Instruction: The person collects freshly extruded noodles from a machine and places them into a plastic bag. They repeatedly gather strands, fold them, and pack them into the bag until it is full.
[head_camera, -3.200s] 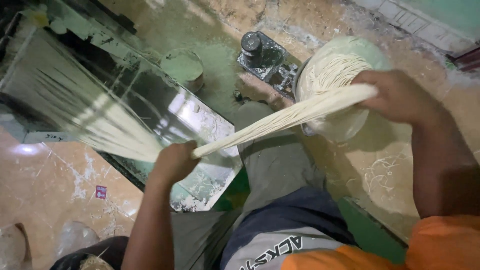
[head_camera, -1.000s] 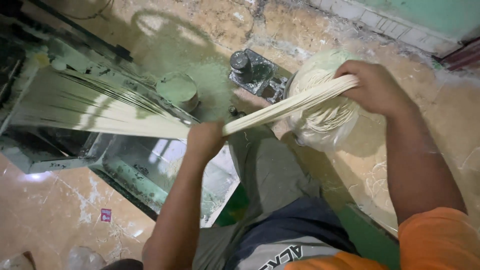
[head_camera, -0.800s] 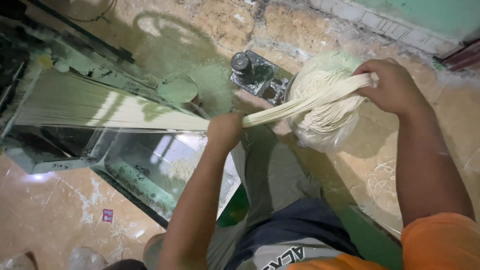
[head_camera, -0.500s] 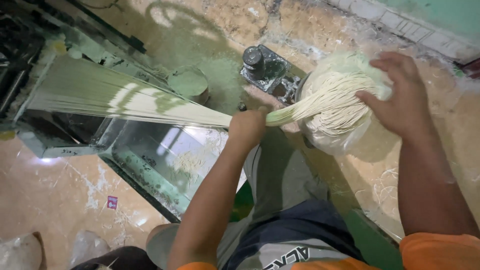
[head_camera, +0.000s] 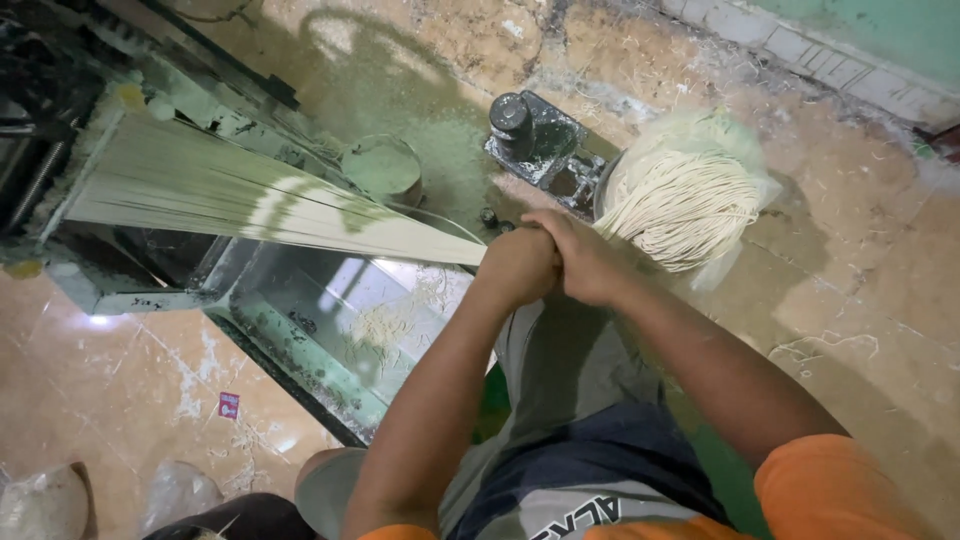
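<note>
Sheet of fresh noodle strands (head_camera: 270, 205) stretched taut from the cutter machine (head_camera: 60, 140) way off to the left, straight into the hands, where the grip itself is hard to make out since the fists cover it. Left hand (head_camera: 518, 268) clenched round the strands, right hand (head_camera: 585, 258) pressed right against it and closed over the same bunch, both forearms reaching forward. Just past the right hand, piled noodles (head_camera: 680, 205) in a bag-lined tub (head_camera: 745, 135), small lidded can (head_camera: 382, 170) beyond the left hand, steel tray (head_camera: 340, 320) below.

the hands (head_camera: 555, 265) hide where the noodle strands (head_camera: 270, 195) pass; the machine (head_camera: 60, 120) is cut off at the left edge.
</note>
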